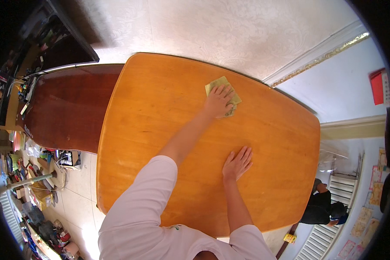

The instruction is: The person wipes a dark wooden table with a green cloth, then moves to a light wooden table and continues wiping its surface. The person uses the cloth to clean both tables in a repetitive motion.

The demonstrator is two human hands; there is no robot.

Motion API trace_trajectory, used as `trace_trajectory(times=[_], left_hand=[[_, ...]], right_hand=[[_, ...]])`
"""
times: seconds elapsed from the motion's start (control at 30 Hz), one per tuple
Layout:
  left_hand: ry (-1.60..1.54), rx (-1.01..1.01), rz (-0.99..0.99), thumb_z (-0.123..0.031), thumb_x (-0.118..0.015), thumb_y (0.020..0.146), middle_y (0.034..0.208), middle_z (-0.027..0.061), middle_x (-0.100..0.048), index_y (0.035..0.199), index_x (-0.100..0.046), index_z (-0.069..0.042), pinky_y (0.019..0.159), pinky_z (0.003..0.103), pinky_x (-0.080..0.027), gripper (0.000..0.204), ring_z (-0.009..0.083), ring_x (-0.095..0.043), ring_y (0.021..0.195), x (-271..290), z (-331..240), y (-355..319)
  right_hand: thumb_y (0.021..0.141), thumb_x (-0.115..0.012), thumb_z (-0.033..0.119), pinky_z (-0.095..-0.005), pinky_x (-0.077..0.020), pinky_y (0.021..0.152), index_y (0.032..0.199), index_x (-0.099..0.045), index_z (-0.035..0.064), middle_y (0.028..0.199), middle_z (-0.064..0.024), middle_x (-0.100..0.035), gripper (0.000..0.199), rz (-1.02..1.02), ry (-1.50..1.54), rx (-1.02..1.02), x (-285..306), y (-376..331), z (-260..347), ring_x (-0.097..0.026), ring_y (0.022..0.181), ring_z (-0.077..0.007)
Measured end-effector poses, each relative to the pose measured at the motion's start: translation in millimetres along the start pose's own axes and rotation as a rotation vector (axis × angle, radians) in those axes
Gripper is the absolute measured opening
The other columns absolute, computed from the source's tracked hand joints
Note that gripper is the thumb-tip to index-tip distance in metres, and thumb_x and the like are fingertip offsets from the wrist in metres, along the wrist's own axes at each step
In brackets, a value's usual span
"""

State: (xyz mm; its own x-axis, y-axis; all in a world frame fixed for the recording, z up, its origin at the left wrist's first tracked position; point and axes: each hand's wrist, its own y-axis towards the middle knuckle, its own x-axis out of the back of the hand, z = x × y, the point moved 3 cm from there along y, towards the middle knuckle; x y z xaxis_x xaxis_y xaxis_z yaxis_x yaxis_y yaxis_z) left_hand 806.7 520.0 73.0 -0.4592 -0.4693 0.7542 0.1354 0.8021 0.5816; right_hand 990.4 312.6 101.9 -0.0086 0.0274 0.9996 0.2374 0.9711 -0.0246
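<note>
A broad orange-brown wooden table (177,130) with rounded corners fills the middle of the view. Toward its far side, my left hand (219,102) presses a yellow-green cloth (217,82) against the tabletop, its fingers slightly bent over it. The cloth has darker patches, and its edges stick out around the hand. Nearer to me and a little to the right, my right hand (238,164) lies palm down on the bare wood, fingers stretched out and holding nothing.
A dark red-brown table (73,108) adjoins on the left, with a black screen (69,39) beyond it. A pale patterned wall (229,26) runs along the far edge. Clutter (43,195) covers the floor at left. At right, a person in black (320,208) is beside a white radiator (316,242).
</note>
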Motion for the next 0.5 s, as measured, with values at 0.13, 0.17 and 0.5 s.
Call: trace_trajectory(times=[0.13,0.17,0.5], left_hand=[[-0.014,0.022,-0.039,-0.047,-0.049,0.09,0.116,0.0164,-0.064,0.106,-0.07,-0.008,0.104,0.05,-0.036,0.048,0.0357,-0.052,0.117,35.3,91.3,-4.4],[0.117,0.116,0.06,-0.048,-0.049,0.09,0.112,0.0169,-0.065,0.101,-0.071,-0.007,0.103,0.05,-0.037,0.048,0.0363,-0.053,0.114,52.4,140.4,-7.5],[0.661,1.112,0.23,-0.056,-0.025,0.1,0.161,0.0141,-0.015,0.155,-0.02,-0.019,0.118,0.052,-0.012,0.066,0.0377,-0.01,0.148,181.8,281.2,-78.6]], right_hand=[[0.102,-0.032,0.042,-0.0473,-0.0079,0.12,0.154,-0.019,0.0089,0.162,-0.0074,-0.014,0.063,0.008,0.004,0.001,-10.3,5.1,-4.1,-0.009,0.15,-0.0245],[0.102,-0.032,0.042,-0.0472,-0.0085,0.12,0.154,-0.019,0.0092,0.162,-0.0072,-0.014,0.063,0.001,0.002,0.003,-8.3,3.9,-0.9,-0.01,0.149,-0.0243],[0.102,-0.033,0.042,-0.0489,-0.011,0.12,0.153,-0.022,0.0083,0.161,-0.0089,-0.016,0.062,-0.005,0.012,-0.004,-2.9,0.2,2.9,-0.012,0.149,-0.0266]])
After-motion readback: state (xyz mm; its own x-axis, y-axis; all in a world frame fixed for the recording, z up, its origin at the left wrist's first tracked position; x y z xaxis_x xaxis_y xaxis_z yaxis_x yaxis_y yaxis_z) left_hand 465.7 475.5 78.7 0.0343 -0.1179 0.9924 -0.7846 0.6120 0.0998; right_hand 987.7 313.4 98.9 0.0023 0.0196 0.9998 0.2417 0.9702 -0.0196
